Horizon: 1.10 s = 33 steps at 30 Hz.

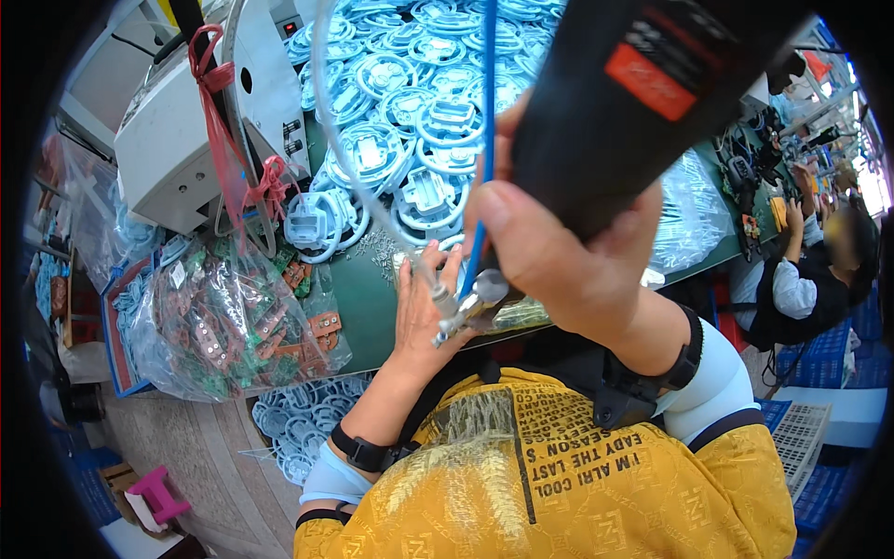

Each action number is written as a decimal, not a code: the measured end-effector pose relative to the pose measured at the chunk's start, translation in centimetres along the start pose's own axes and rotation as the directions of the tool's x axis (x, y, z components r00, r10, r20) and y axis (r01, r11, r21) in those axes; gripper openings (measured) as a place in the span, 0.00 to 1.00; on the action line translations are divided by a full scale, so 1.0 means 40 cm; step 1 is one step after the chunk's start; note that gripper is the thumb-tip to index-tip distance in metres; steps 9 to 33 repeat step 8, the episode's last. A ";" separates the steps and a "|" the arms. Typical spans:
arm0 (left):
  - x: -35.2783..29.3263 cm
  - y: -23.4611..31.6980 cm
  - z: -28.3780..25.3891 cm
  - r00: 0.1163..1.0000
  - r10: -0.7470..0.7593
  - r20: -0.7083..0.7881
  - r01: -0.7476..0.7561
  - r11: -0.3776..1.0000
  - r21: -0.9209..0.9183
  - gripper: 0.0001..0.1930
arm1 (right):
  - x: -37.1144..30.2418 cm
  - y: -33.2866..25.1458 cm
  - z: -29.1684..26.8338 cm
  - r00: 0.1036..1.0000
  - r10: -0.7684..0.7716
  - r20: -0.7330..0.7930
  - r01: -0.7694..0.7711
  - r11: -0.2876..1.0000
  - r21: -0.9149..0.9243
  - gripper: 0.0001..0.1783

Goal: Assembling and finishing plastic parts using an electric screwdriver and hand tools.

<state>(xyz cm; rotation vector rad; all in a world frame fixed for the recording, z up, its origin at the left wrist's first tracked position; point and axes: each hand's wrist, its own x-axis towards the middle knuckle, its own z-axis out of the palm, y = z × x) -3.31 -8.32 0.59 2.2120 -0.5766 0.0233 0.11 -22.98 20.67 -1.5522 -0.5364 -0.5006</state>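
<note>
My right hand (pixel 568 252) is wrapped round a thick black handheld power tool (pixel 596 121) with an orange-red label, close to the camera. A metal nozzle (pixel 470 303) with fittings is at the tool's lower end, joined by a blue hose (pixel 489 112) and a clear tube (pixel 340 140). Beneath the nozzle, my left hand (pixel 419 312) lies at the table's near edge with its fingers stretched out and apart. The nozzle hides part of it, and whatever lies under its palm cannot be made out. Light blue round plastic parts (pixel 428 191) lie just beyond its fingertips.
Loose small screws (pixel 377 250) are scattered on the green table (pixel 363 312). Left stand a clear bag (pixel 233 326) of circuit boards and a white machine (pixel 200 149) with pink ties. More blue parts (pixel 303 419) sit below the table. A co-worker (pixel 810 270) sits at right.
</note>
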 end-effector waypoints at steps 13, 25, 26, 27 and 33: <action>0.020 0.077 -0.073 1.000 -0.002 0.002 0.002 0.952 0.306 0.50 | 0.069 -0.026 -0.120 1.000 -0.001 0.030 -0.006 0.969 0.249 0.24; 0.020 0.077 -0.073 1.000 -0.002 0.002 0.002 0.952 0.306 0.50 | 0.069 -0.026 -0.120 1.000 -0.001 0.030 -0.006 0.969 0.249 0.24; 0.020 0.077 -0.073 1.000 -0.002 0.002 0.002 0.952 0.306 0.50 | 0.069 -0.026 -0.120 1.000 -0.001 0.030 -0.006 0.969 0.249 0.24; 0.020 0.077 -0.073 1.000 -0.002 0.002 0.002 0.952 0.306 0.50 | 0.069 -0.026 -0.120 1.000 -0.001 0.030 -0.006 0.969 0.249 0.24; 0.020 0.077 -0.073 1.000 -0.002 0.002 0.002 0.952 0.306 0.50 | 0.069 -0.026 -0.120 1.000 -0.001 0.030 -0.006 0.969 0.249 0.24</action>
